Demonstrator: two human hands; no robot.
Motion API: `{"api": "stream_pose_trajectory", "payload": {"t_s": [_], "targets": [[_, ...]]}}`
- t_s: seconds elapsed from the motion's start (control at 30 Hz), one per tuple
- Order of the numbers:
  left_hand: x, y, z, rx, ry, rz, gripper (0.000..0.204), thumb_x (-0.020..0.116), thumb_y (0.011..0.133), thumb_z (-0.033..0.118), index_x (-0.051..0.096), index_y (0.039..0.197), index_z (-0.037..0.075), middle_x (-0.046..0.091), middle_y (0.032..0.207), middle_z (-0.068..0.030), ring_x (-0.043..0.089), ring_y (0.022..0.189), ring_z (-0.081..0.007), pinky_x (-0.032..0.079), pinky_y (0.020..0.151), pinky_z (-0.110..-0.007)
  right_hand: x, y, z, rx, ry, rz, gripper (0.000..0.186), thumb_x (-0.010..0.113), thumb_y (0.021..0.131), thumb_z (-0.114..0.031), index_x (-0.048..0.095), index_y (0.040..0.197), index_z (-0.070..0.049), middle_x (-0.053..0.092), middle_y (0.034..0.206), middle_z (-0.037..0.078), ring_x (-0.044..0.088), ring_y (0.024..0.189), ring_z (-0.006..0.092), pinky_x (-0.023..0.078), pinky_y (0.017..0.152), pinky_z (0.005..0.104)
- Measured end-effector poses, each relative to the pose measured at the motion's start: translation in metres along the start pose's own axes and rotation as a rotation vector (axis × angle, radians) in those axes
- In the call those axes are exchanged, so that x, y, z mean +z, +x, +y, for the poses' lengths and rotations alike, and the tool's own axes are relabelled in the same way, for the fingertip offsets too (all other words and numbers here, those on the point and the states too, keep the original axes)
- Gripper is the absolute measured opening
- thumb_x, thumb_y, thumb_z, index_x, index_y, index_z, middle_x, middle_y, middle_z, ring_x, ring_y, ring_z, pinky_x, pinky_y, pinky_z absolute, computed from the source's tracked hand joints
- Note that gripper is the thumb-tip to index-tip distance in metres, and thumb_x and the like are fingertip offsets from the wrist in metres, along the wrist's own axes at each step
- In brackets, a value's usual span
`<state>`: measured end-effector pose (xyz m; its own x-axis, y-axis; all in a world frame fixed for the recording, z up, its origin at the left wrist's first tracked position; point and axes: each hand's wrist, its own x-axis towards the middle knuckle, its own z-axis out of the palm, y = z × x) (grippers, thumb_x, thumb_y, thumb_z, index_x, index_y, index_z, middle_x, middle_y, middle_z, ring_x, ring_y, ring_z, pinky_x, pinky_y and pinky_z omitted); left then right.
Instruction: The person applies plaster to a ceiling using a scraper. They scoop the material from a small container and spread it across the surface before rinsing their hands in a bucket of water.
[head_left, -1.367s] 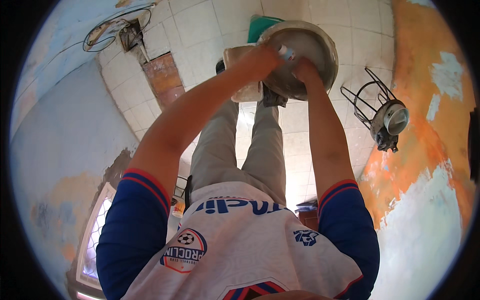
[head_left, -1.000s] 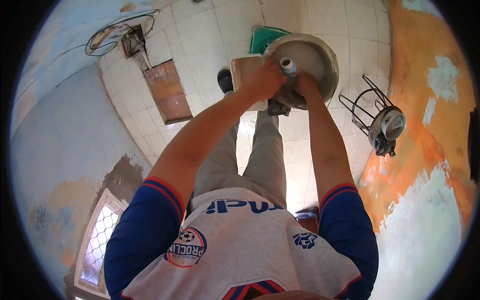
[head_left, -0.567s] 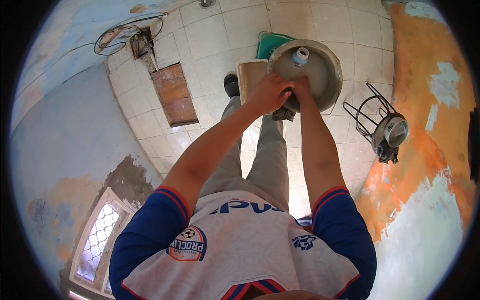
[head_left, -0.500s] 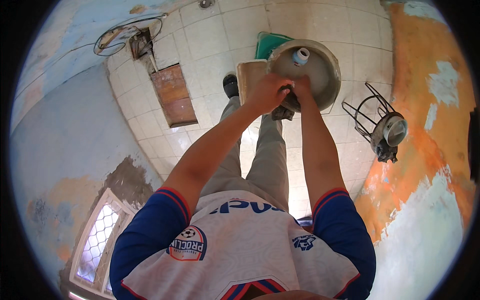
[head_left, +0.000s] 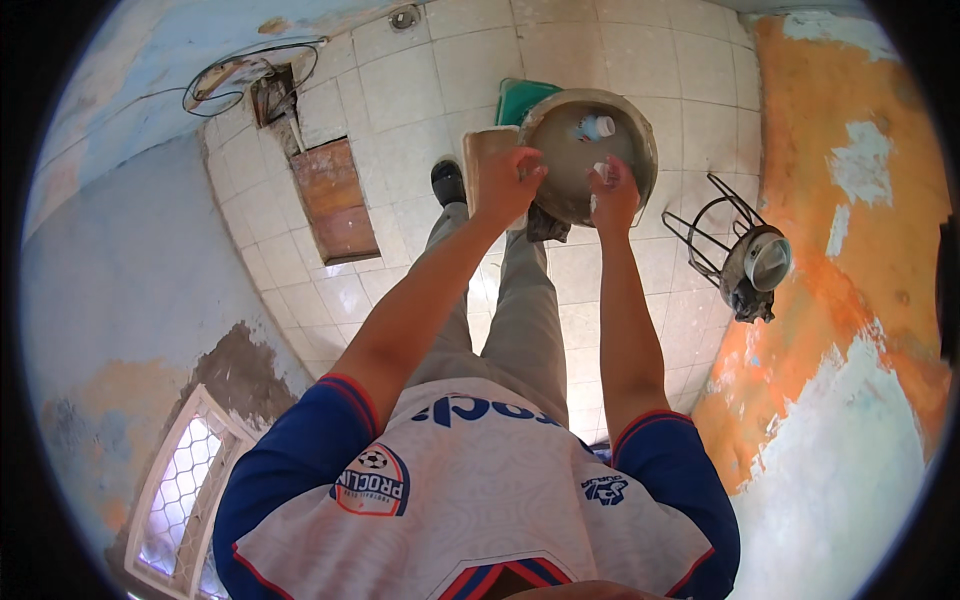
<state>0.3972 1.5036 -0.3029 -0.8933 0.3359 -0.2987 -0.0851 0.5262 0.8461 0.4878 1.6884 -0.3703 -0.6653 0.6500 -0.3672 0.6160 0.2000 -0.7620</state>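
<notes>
A round grey bucket [head_left: 650, 180] on the floor holds murky greyish water [head_left: 565, 150]. In it floats a small bottle [head_left: 588, 128], white at one end with a pale blue label, tilted on its side. My right hand [head_left: 616, 197] is closed over the bucket's near right part, gripping a small white piece [head_left: 600, 171] that pokes out at the fingertips; I cannot make out its kind. By the bucket's left rim my left hand [head_left: 508, 188] is open, thumb and fingers apart, with nothing seen between them.
A tan slab-like piece [head_left: 482, 165] and a green plastic item [head_left: 520, 98] lie against the bucket. At right stands a black metal stool frame [head_left: 712, 235] with a pale bowl [head_left: 769, 262] and dark plastic. A recessed brown floor opening [head_left: 338, 205] and cables [head_left: 225, 85] lie left.
My hands have come apart: the left moved left toward the rim, the right drew slightly back with the white piece. The bottle tipped onto its side.
</notes>
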Motion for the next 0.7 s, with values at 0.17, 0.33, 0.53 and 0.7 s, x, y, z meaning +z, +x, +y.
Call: {"api": "stream_pose_trajectory", "payload": {"t_s": [0.17, 0.33, 0.53, 0.7], "targets": [[0.017, 0.008, -0.018, 0.129, 0.190, 0.033, 0.009, 0.072, 0.077, 0.015, 0.071, 0.084, 0.010, 0.067, 0.085, -0.0093, 0.061, 0.091, -0.0324, 0.047, 0.081, -0.043, 0.005, -0.004, 0.017, -0.111, -0.241, -0.032, 0.048, 0.075, 0.078, -0.021, 0.062, 0.121, -0.005, 0.067, 0.108, 0.018, 0.067, 0.097, 0.0315, 0.051, 0.086, 0.0399], [0.019, 0.010, -0.022, 0.300, 0.513, -0.053, 0.017, 0.073, 0.074, 0.014, 0.070, 0.091, 0.014, 0.064, 0.096, -0.0047, 0.056, 0.105, -0.0293, 0.043, 0.087, -0.045, 0.020, 0.005, -0.008, -0.226, -0.530, -0.131, 0.031, 0.062, 0.085, -0.015, 0.064, 0.115, -0.003, 0.066, 0.112, 0.020, 0.063, 0.105, 0.0379, 0.046, 0.098, 0.0457], [0.021, 0.016, -0.016, 0.390, 0.583, -0.022, 0.034, 0.076, 0.072, 0.016, 0.068, 0.105, 0.016, 0.055, 0.119, -0.0058, 0.047, 0.116, -0.0319, 0.038, 0.097, -0.049, 0.043, 0.029, 0.031, -0.458, -1.172, -0.385, 0.023, 0.056, 0.087, -0.015, 0.070, 0.103, -0.008, 0.070, 0.102, 0.016, 0.068, 0.099, 0.0315, 0.050, 0.092, 0.0471], [0.019, 0.017, -0.028, 0.425, 0.592, 0.005, 0.042, 0.076, 0.073, 0.019, 0.066, 0.114, 0.019, 0.044, 0.136, -0.0088, 0.041, 0.121, -0.0372, 0.036, 0.100, -0.050, 0.059, 0.046, 0.049, -0.400, -1.219, -0.598, 0.023, 0.052, 0.090, -0.019, 0.073, 0.096, -0.010, 0.072, 0.099, 0.013, 0.071, 0.093, 0.0283, 0.055, 0.081, 0.0438]]}}
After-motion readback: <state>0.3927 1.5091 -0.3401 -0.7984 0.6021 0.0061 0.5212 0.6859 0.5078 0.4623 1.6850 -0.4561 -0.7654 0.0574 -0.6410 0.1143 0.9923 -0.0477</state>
